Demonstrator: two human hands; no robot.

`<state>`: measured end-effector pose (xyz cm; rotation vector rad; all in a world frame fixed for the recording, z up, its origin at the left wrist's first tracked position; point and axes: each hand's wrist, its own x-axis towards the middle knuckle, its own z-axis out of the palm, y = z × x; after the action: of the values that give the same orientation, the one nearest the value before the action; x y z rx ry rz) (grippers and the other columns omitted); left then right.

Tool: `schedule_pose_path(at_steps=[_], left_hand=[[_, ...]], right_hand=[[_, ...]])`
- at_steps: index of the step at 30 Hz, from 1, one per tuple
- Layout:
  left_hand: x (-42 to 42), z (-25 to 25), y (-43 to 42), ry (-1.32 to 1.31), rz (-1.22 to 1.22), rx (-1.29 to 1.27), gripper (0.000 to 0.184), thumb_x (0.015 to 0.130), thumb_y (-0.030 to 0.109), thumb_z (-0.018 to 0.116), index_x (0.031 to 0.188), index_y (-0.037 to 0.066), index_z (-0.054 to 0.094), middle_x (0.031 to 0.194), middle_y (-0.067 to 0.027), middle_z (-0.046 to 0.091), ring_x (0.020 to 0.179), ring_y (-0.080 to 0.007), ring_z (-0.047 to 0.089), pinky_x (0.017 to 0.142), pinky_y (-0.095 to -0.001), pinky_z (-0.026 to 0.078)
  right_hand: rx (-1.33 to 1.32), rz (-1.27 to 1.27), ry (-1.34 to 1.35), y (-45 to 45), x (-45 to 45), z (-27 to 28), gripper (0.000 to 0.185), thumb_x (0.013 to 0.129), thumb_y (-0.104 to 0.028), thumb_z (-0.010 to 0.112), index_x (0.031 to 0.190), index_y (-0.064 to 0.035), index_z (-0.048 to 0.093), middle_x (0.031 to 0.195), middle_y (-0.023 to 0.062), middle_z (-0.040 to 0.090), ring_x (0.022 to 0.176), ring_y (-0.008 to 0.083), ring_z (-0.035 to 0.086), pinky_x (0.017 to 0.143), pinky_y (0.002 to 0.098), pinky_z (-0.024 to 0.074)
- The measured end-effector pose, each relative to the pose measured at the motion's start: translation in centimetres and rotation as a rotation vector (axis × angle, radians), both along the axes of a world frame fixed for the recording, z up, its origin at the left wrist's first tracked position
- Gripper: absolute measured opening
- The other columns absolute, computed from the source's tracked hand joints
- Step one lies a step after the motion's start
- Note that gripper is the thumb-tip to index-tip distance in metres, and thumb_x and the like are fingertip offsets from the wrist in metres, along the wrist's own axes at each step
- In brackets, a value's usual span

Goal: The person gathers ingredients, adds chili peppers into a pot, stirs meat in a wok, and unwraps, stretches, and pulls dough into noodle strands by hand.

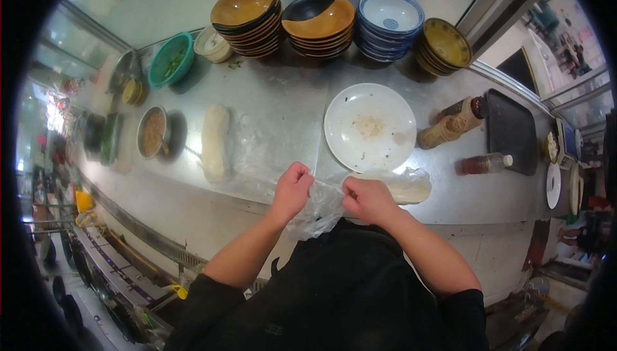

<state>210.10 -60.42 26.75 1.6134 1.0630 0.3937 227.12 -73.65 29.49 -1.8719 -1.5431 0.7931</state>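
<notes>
My left hand (293, 192) and my right hand (369, 199) are both closed, pinching a crumpled clear plastic bag (320, 206) stretched between them at the counter's front edge. Just beyond my right hand lies a pale roll of dough (408, 189), partly under clear plastic. To the left, a longer roll of dough (215, 142) rests on the metal counter, with clear film (260, 139) spread beside it. A large white plate (371, 126) with crumbs and dark specks sits past my right hand.
Stacked bowls (321, 20) line the back. At left stand a green basin (171, 61) with greens and a metal bowl (153, 134) of brown filling. At right are a dark bottle (457, 116), a clear bottle of red contents (482, 164) and a black tray (512, 132).
</notes>
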Motion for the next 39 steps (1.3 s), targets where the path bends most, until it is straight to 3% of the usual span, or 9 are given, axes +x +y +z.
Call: schedule_pose_path(at_steps=[2,6,9,13,24,27,36,38,39], left_hand=[[-0.2,1.1,0.1,-0.172,0.004,-0.401,0.011,0.088,0.012,0.052,0.087,0.002,0.051,0.066,-0.0035,0.053,0.058,-0.0102,0.053,0.054,-0.0270,0.044],[0.2,3.5,-0.1,-0.107,-0.064,-0.251,0.013,0.090,0.014,0.053,0.093,0.002,0.049,0.065,-0.0009,0.053,0.055,-0.0078,0.050,0.053,-0.0232,0.043],[0.1,5.9,-0.1,-0.134,-0.058,-0.376,0.019,0.088,0.014,0.058,0.100,0.002,0.051,0.064,0.0021,0.050,0.056,-0.0059,0.048,0.053,-0.0219,0.041],[-1.2,7.8,0.8,-0.222,-0.263,-0.130,0.033,0.085,0.009,0.063,0.115,0.003,0.052,0.060,0.0046,0.044,0.058,-0.0045,0.045,0.054,-0.0198,0.038],[-4.1,12.6,2.6,-0.052,-0.189,-0.068,0.030,0.088,0.003,0.049,0.118,0.005,0.054,0.060,-0.0007,0.057,0.053,-0.0086,0.053,0.051,-0.0229,0.043],[-3.1,11.0,0.9,-0.047,-0.471,0.489,0.037,0.085,0.009,0.057,0.122,0.010,0.053,0.059,-0.0032,0.059,0.054,-0.0143,0.058,0.053,-0.0289,0.047],[-5.1,11.6,2.2,0.114,-0.067,0.624,0.045,0.076,0.008,0.069,0.119,0.013,0.057,0.089,-0.0090,0.061,0.078,-0.0201,0.060,0.069,-0.0315,0.048],[-3.8,10.4,1.1,0.050,-0.488,0.982,0.044,0.074,0.009,0.067,0.118,0.011,0.058,0.101,-0.0138,0.058,0.094,-0.0271,0.058,0.082,-0.0389,0.047],[-4.5,7.7,2.0,0.053,-0.481,0.980,0.044,0.074,0.009,0.067,0.118,0.011,0.058,0.101,-0.0138,0.058,0.094,-0.0271,0.058,0.082,-0.0389,0.047]], right_hand=[[-0.034,-0.156,0.067,0.3,-0.2,0.4,0.016,0.078,-0.019,0.059,0.086,-0.0078,0.053,0.071,0.0134,0.060,0.067,0.0336,0.059,0.059,0.0404,0.0457],[0.193,-0.371,0.287,0.5,-0.9,1.0,0.021,0.083,-0.023,0.058,0.094,-0.0055,0.054,0.078,0.0162,0.062,0.076,0.0348,0.060,0.064,0.0405,0.0468],[0.429,-0.070,0.019,0.9,-1.9,1.9,0.023,0.082,-0.021,0.058,0.097,-0.0039,0.056,0.080,0.0164,0.062,0.078,0.0346,0.060,0.066,0.0412,0.0469],[-0.105,0.048,0.213,0.9,-2.2,0.9,0.020,0.078,-0.022,0.060,0.091,-0.0065,0.060,0.076,0.0161,0.061,0.073,0.0351,0.060,0.063,0.0427,0.0464],[0.027,0.100,0.339,2.3,-2.6,4.2,0.033,0.079,-0.035,0.066,0.100,-0.0096,0.062,0.079,0.0110,0.059,0.072,0.0262,0.059,0.066,0.0365,0.0470],[0.020,0.142,0.247,2.9,-4.1,4.3,0.031,0.083,-0.032,0.060,0.103,-0.0083,0.061,0.089,0.0139,0.062,0.081,0.0306,0.060,0.071,0.0379,0.0480],[-0.076,-0.251,0.459,2.9,-2.1,6.1,0.023,0.086,-0.015,0.055,0.107,-0.0059,0.059,0.089,0.0146,0.061,0.077,0.0270,0.059,0.069,0.0334,0.0463],[0.054,0.064,0.538,3.4,-2.9,6.7,0.027,0.084,-0.015,0.062,0.108,-0.0029,0.059,0.082,0.0089,0.058,0.075,0.0166,0.056,0.069,0.0282,0.0450],[0.040,0.188,0.402,3.6,-2.4,7.1,0.032,0.085,-0.021,0.060,0.112,-0.0038,0.057,0.092,0.0144,0.059,0.081,0.0266,0.057,0.074,0.0350,0.0458]])
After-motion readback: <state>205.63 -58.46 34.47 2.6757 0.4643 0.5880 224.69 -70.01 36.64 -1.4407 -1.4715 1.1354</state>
